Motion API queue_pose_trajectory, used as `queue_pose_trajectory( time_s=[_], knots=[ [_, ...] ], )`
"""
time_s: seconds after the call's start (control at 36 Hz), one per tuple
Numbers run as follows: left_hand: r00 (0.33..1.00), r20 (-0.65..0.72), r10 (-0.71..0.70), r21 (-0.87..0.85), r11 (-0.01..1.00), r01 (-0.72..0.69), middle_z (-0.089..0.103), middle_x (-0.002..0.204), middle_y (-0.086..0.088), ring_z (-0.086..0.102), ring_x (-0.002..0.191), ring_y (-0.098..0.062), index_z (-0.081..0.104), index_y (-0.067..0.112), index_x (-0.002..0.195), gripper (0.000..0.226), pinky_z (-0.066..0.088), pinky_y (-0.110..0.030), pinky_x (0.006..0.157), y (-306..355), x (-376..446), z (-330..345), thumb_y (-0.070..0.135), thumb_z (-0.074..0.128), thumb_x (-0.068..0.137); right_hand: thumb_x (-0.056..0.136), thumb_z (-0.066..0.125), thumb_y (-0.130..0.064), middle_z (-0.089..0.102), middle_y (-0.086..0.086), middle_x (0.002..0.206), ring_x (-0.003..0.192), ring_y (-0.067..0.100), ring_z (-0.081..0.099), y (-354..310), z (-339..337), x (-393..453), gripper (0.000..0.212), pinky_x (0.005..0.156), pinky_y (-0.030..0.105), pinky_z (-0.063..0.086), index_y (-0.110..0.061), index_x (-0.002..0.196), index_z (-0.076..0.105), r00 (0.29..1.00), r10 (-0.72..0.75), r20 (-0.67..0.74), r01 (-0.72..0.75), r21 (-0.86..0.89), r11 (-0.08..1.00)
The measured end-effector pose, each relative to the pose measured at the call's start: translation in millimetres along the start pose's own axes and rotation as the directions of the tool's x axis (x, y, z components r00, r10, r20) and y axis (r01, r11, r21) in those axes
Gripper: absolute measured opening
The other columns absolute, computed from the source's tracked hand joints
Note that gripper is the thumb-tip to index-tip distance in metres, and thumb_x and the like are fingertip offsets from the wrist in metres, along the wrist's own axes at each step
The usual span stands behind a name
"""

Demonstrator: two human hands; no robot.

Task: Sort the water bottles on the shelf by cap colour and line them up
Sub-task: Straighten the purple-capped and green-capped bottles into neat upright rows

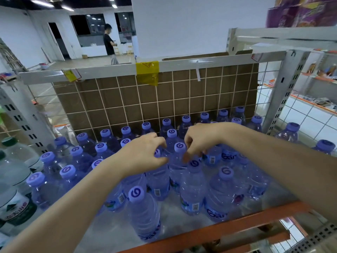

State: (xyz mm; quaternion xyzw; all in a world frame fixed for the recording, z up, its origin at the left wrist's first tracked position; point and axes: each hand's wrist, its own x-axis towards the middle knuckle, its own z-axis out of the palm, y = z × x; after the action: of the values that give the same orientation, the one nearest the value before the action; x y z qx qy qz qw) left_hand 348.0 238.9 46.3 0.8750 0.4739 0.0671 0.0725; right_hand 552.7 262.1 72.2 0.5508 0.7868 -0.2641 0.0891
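Both hands (145, 154) seemingly pinching purple-capped bottles (179, 157).

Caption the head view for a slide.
Both hands reach among purple-capped water bottles on a wire-backed shelf.

Purple swirl-marked caps (180, 147), orange shelf edge (218, 226)

A brown cardboard sheet (158, 99) stands behind a white wire grid (113, 99) across the middle of the frame. Yellow tape (147, 73) hangs from the pale metal rail (113, 71) above it, with a yellow tag (70, 75) further left. In the upper left a person in a black shirt (109, 45) stands on a pale floor. Purple packages (300, 12) sit on a white rack at the upper right. Large green-capped jugs (14, 172) fill the left edge.
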Motion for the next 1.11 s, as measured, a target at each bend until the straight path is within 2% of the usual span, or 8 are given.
queue_pose_trajectory(
  time_s=[0.08,0.22,0.31,0.44,0.64,0.78,0.89,1.11],
  knots=[
    [0.998,0.041,0.048,-0.05,0.998,-0.046,0.047,0.098,0.009,0.048,0.091,-0.012,0.053,0.028,0.115,0.036,0.042,-0.029,0.08,16,0,5,0.048,0.059,0.085,0.074,0.073,-0.058,0.07,-0.001,0.076,0.069,0.014,0.064,0,2,-9,0.042,0.06,0.024,0.049,-0.016,0.079,0.065,0.998,0.055,0.033,-0.054,-0.025,0.998],
    [0.984,0.127,0.124,-0.087,0.99,-0.113,0.055,0.114,0.006,0.052,0.103,-0.017,0.048,0.031,0.124,0.048,0.047,-0.038,0.087,41,9,11,0.05,0.062,0.082,0.068,0.078,-0.057,0.071,0.001,0.087,0.07,0.015,0.062,6,-2,-32,0.048,0.062,0.027,0.047,-0.016,0.09,0.068,0.982,0.157,0.102,-0.15,-0.073,0.986],
    [0.969,0.211,0.129,-0.073,0.991,-0.116,0.053,0.105,0.002,0.052,0.092,-0.02,0.046,0.029,0.128,0.05,0.049,-0.037,0.082,54,16,13,0.048,0.062,0.084,0.069,0.081,-0.05,0.069,-0.002,0.089,0.071,0.016,0.067,10,3,-46,0.041,0.061,0.026,0.05,-0.017,0.091,0.066,0.966,0.212,0.145,-0.193,-0.131,0.972],
    [0.95,0.262,0.169,-0.1,0.984,-0.148,0.057,0.097,0.004,0.053,0.082,-0.018,0.051,0.025,0.119,0.039,0.046,-0.033,0.071,58,25,28,0.041,0.063,0.085,0.076,0.082,-0.029,0.063,-0.001,0.086,0.078,0.026,0.073,17,20,-55,0.025,0.059,0.026,0.055,-0.018,0.086,0.061,0.954,0.255,0.157,-0.247,-0.072,0.966],
    [0.949,0.227,0.218,-0.137,0.972,-0.191,0.044,0.073,0.008,0.041,0.061,-0.006,0.051,0.017,0.1,0.026,0.031,-0.026,0.052,59,33,29,0.037,0.062,0.088,0.076,0.08,-0.017,0.065,0.003,0.086,0.069,0.019,0.073,23,21,-57,0.023,0.049,0.019,0.048,-0.01,0.086,0.062,0.974,0.214,0.078,-0.218,0.048,0.975],
    [0.969,0.173,0.178,-0.159,0.976,-0.151,0.044,0.069,0.005,0.037,0.059,-0.011,0.051,0.014,0.086,0.031,0.031,-0.03,0.056,60,38,28,0.039,0.067,0.081,0.078,0.077,-0.016,0.06,0.004,0.076,0.064,0.019,0.072,34,13,-55,0.022,0.056,0.022,0.052,-0.01,0.078,0.056,0.975,0.212,0.061,-0.219,0.168,0.961],
    [0.98,0.145,0.138,-0.148,0.982,-0.116,0.042,0.064,0.004,0.036,0.056,-0.012,0.044,0.016,0.068,0.034,0.032,-0.029,0.055,62,41,25,0.037,0.07,0.075,0.078,0.073,-0.015,0.047,0.007,0.073,0.06,0.02,0.058,42,1,-48,0.019,0.057,0.023,0.054,-0.008,0.073,0.057,0.969,0.246,0.03,-0.243,0.322,0.915],
    [0.987,0.146,-0.061,-0.127,0.989,0.08,0.045,0.062,-0.004,0.041,0.052,-0.014,0.042,0.014,0.062,0.038,0.032,-0.029,0.049,60,40,23,0.035,0.072,0.072,0.078,0.069,-0.024,0.05,0.008,0.069,0.06,0.024,0.066,50,-7,-30,0.021,0.064,0.027,0.054,-0.012,0.067,0.055,0.969,0.245,-0.037,-0.213,0.378,0.901]
  ],
)
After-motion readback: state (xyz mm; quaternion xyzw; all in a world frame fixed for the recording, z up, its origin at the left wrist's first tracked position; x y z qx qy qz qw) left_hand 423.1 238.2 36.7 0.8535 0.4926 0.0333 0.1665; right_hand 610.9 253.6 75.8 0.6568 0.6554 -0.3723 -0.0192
